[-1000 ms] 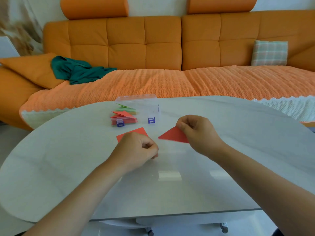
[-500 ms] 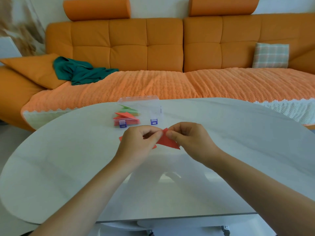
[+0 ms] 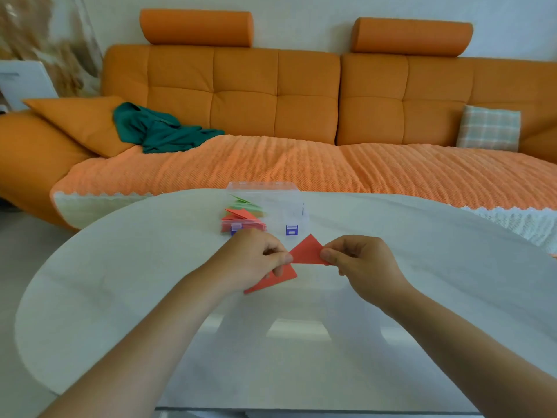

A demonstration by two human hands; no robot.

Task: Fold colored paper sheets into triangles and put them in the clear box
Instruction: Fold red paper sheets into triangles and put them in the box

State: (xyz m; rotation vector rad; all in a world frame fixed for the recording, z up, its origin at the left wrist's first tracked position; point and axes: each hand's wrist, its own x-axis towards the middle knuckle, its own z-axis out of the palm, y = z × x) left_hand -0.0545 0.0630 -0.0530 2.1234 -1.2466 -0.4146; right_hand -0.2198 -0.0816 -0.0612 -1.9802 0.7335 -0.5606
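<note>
Nearest the person, the two forearms reach in over the pale worktop [image 3: 150, 297] and meet at its middle. The left hand [image 3: 250, 262] and the right hand [image 3: 364, 263] share one red triangle [image 3: 308, 251]. Each grip is closed on it in a thumb-and-fingertip pinch, the left on its left corner and the right on its right corner. The triangle's long edge runs side to side between the two grips. Its apex points up and away from the person, toward the box, and it looks raised off the worktop rather than lying on it.

Under the left hand a second red sheet [image 3: 271, 282] lies flat, partly hidden, slanting from near left to far right.

Just beyond the hands stands the clear box [image 3: 289, 203], which already holds red and green folded triangles [image 3: 242, 217] in its left part. It is directly ahead of the held triangle's apex. The left hand is the nearer of the two, its knuckles close to the box's front wall. Whether the lid is open cannot be told. Dropping the triangle in would probably mean a short forward carry, apex first.

Farthest back is an orange sofa [image 3: 271, 95] with a teal cloth [image 3: 156, 131] on it.
</note>
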